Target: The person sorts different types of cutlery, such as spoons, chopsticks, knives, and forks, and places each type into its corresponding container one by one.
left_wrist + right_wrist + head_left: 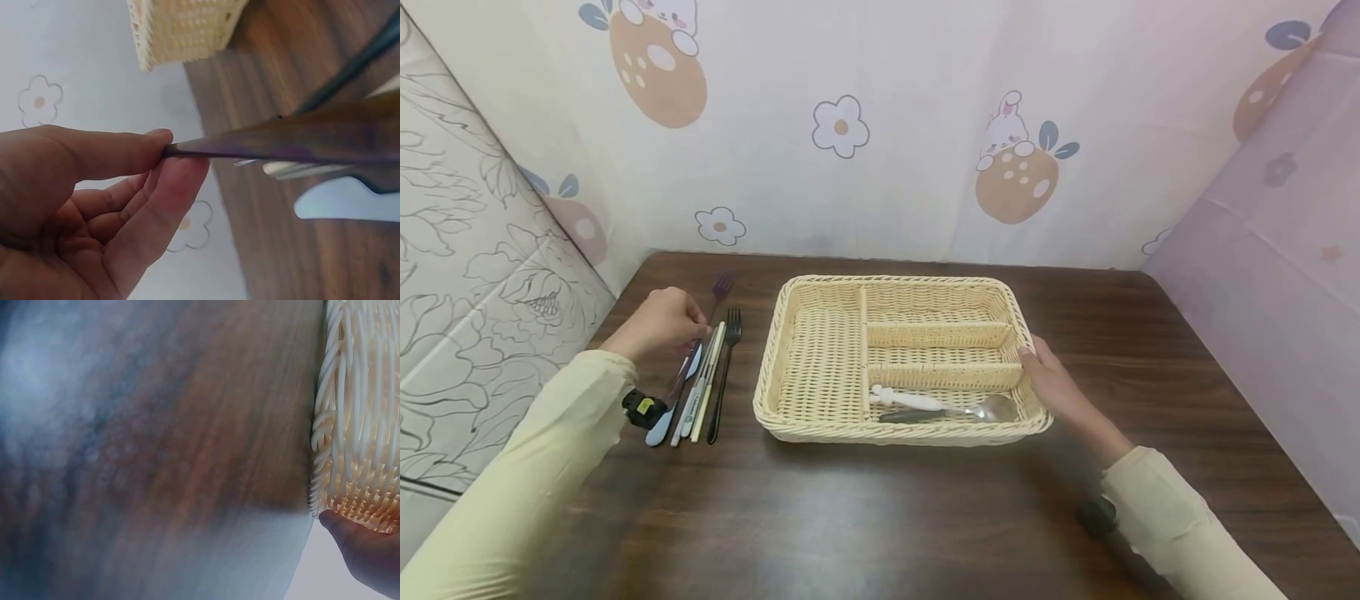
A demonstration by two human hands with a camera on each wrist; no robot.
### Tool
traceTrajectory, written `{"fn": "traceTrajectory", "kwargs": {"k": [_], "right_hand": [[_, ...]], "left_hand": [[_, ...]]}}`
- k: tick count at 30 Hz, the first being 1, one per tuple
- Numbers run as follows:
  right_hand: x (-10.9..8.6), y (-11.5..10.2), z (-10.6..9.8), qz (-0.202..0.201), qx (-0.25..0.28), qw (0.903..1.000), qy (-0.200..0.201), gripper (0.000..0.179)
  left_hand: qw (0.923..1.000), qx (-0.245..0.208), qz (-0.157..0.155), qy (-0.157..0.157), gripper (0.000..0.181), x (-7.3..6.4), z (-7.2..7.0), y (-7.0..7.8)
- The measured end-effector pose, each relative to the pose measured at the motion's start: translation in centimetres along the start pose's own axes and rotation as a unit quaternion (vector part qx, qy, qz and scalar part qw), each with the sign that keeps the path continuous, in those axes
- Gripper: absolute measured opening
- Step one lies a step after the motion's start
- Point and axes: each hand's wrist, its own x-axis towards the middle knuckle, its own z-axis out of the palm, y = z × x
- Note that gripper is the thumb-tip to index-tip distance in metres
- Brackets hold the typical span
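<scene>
Purple utensil point(281, 145) was pinched by left hand point(662, 323).
Wicker basket point(835, 430) was gripped at right rim by right hand point(1054, 385).

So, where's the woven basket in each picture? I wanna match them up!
Head view: the basket is in the middle, seen from above.
Left wrist view: part of its woven side shows at the top, left of centre, cut off by the edge.
Right wrist view: its woven wall runs down the right edge.
Shared landmark: the dark wooden table shows in all three.
</scene>
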Motion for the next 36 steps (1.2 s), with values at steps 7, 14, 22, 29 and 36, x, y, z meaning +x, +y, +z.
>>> {"fn": "traceTrajectory", "kwargs": {"k": [7, 14, 22, 29, 36], "right_hand": [[0.0, -0.1, 0.0, 0.003, -0.003, 1.0000, 0.000, 0.055], [0.1, -0.1, -0.1, -0.001, -0.003, 1.0000, -0.003, 0.055], [0.1, -0.2, -0.2, -0.002, -0.021, 0.9998, 0.000, 0.055], [0.1, 0.0, -0.1, 0.000, -0.002, 1.0000, -0.001, 0.055], [0.0, 0.1, 0.0, 0.001, 0.002, 1.0000, -0.004, 0.055]], "left_hand": [[1.0000, -0.007, 0.007, 0.002, 0.014, 0.2, -0.4, 1.8], [0.9998, -0.004, 0.021, 0.002, 0.015, 0.4, -0.6, 3.5], [0.9995, -0.022, 0.022, -0.007, 0.013, 0.9, -0.3, 5.9], [0.9993, -0.017, 0.032, -0.013, 0.010, 1.4, 0.2, 8.0], [0.9987, -0.017, 0.044, -0.021, 0.010, 2.0, 0.6, 9.2]]}}
